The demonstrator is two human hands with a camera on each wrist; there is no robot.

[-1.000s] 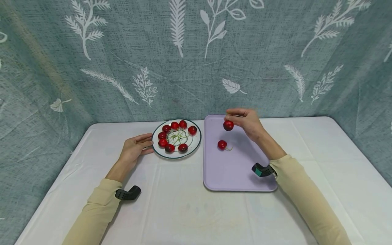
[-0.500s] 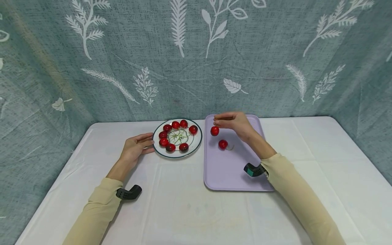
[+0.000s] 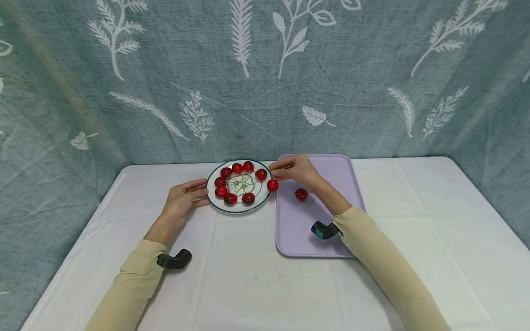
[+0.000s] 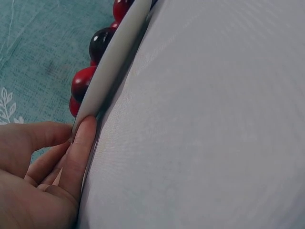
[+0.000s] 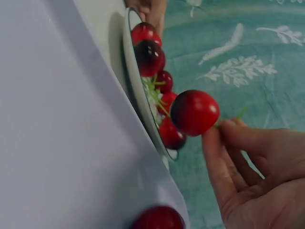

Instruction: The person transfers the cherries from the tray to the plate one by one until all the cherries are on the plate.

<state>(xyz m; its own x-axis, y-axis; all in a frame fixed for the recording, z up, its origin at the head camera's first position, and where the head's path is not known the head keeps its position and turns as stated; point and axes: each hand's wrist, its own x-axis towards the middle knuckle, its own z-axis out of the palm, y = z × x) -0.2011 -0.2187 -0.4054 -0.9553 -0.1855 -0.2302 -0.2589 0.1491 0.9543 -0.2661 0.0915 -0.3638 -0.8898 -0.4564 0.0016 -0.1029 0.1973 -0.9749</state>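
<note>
My right hand (image 3: 299,171) pinches the green stem of a red cherry (image 3: 272,185), which hangs by the right rim of the plate. In the right wrist view this cherry (image 5: 195,113) shows dark on one side, with the thumb and fingertips on its stem. The white plate (image 3: 238,209) has a dark green rim. Several cherries stand in a ring on it, their stems pointing inward, with a gap at the right front. My left hand (image 3: 182,202) holds the plate's left edge; in the left wrist view its thumb and a finger grip the rim (image 4: 107,78).
A lilac tray (image 3: 306,236) lies to the right of the plate, under my right forearm. One more cherry (image 3: 301,194) lies on it. A white cloth covers the table (image 3: 236,276), and a green patterned curtain (image 3: 165,69) hangs behind.
My right hand has carried its cherry leftward from above the tray to the plate's right rim. The left hand stays at the plate. The other cherries have not moved.
</note>
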